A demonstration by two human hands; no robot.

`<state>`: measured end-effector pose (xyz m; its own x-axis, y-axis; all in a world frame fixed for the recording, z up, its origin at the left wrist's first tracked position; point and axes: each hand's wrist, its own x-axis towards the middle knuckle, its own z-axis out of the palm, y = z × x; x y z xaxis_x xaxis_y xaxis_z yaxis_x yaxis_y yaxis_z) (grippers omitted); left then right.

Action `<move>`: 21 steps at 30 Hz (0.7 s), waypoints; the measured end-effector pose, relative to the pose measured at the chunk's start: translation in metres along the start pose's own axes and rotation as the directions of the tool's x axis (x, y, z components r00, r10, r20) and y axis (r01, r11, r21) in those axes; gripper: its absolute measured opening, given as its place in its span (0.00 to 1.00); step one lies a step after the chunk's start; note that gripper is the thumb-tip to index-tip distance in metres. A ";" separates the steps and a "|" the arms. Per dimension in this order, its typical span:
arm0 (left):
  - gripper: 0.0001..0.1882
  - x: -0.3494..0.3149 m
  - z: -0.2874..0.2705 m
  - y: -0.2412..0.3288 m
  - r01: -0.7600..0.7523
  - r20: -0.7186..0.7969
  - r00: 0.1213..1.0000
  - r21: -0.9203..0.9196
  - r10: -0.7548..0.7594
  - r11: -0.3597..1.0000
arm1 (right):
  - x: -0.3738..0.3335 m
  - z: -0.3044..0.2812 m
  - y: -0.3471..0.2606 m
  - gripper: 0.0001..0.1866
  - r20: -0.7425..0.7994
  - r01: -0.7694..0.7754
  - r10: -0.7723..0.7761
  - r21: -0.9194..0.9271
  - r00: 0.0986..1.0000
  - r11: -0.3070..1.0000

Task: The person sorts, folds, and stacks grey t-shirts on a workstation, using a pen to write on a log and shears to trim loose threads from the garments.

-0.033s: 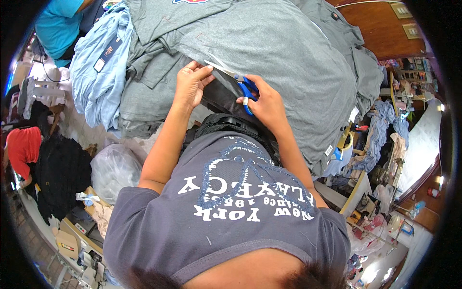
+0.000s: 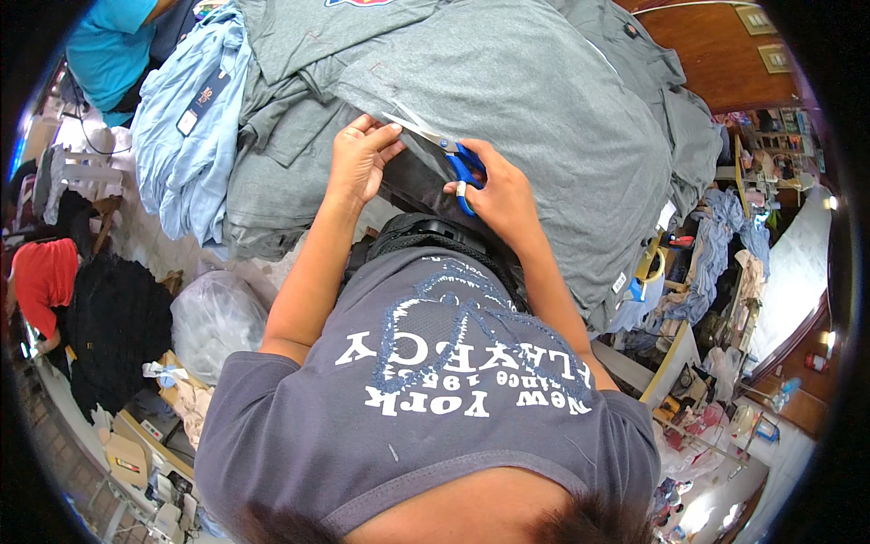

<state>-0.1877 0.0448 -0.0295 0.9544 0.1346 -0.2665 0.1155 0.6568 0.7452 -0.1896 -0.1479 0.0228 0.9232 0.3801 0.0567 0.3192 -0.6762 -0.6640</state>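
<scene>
My right hand (image 2: 497, 189) grips a pair of scissors (image 2: 464, 178) by its blue handles, fingers in the loops. The slightly parted blades point up and left, over the edge of a grey garment (image 2: 517, 82). Just beside the blades, my left hand (image 2: 364, 156) is closed, thumb and forefinger pinched together. What lies between these fingertips is too small to make out. The grey garment spreads in a wide heap in front of me, with other grey shirts (image 2: 294, 54) under and beside it. Darker cloth shows below the hands.
Light blue garments (image 2: 172, 172) with a dark tag hang at the left of the heap. Other people in a blue top (image 2: 109, 50) and a red top (image 2: 45, 281) are at the left. A clear plastic bag (image 2: 213, 313) and black cloth (image 2: 113, 335) lie nearby. Cluttered shelves (image 2: 784, 154) stand right.
</scene>
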 end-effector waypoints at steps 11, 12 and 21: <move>0.08 -0.001 -0.002 0.001 -0.006 0.019 1.000 0.020 0.006 1.000 | 0.005 0.008 0.002 0.26 -0.005 0.056 -0.056 0.029 0.998 0.998; 0.07 0.000 -0.002 0.001 -0.006 0.021 1.000 0.023 0.006 1.000 | 0.004 0.009 0.003 0.25 -0.017 0.070 -0.070 0.030 0.997 0.997; 0.09 0.009 -0.012 0.000 -0.017 -0.005 1.000 -0.053 0.017 0.998 | -0.001 0.010 0.001 0.27 0.004 0.001 -0.001 0.016 1.000 1.000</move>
<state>-0.1824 0.0550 -0.0396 0.9549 0.1494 -0.2565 0.0841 0.6925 0.7165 -0.1921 -0.1424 0.0146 0.9222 0.3828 0.0545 0.3164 -0.6661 -0.6754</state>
